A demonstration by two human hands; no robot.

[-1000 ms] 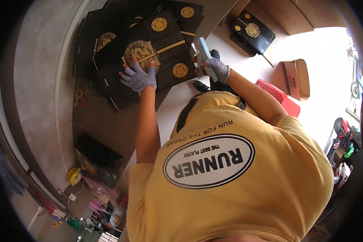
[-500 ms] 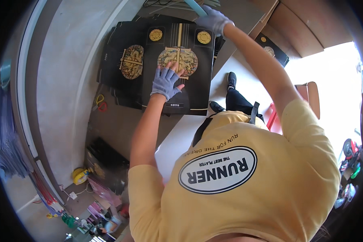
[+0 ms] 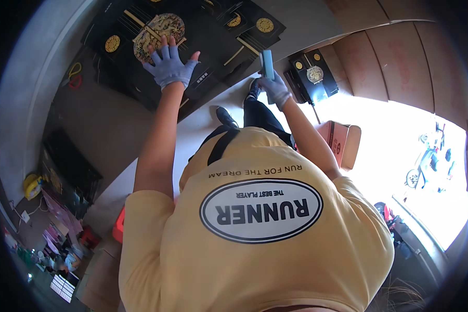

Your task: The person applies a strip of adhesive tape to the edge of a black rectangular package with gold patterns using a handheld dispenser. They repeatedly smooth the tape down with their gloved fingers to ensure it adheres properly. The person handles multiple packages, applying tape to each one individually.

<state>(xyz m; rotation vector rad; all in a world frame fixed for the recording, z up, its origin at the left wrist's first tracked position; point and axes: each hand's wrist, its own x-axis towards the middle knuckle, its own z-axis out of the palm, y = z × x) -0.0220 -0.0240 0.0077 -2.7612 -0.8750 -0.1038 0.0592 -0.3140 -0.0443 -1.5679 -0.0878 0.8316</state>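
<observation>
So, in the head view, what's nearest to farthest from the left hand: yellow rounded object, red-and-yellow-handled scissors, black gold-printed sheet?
1. Black sheet: under the left hand.
2. Scissors: left of it.
3. Yellow object: lower left.

Harsh white glare right, dark fisheye edges

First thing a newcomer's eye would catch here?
Likely the big yellow shirt with its white oval print, lower centre. Then the gold-patterned black sheets at upper left, under the spread left hand. By their lower right edge, the right hand grips a light-blue bar.
</observation>
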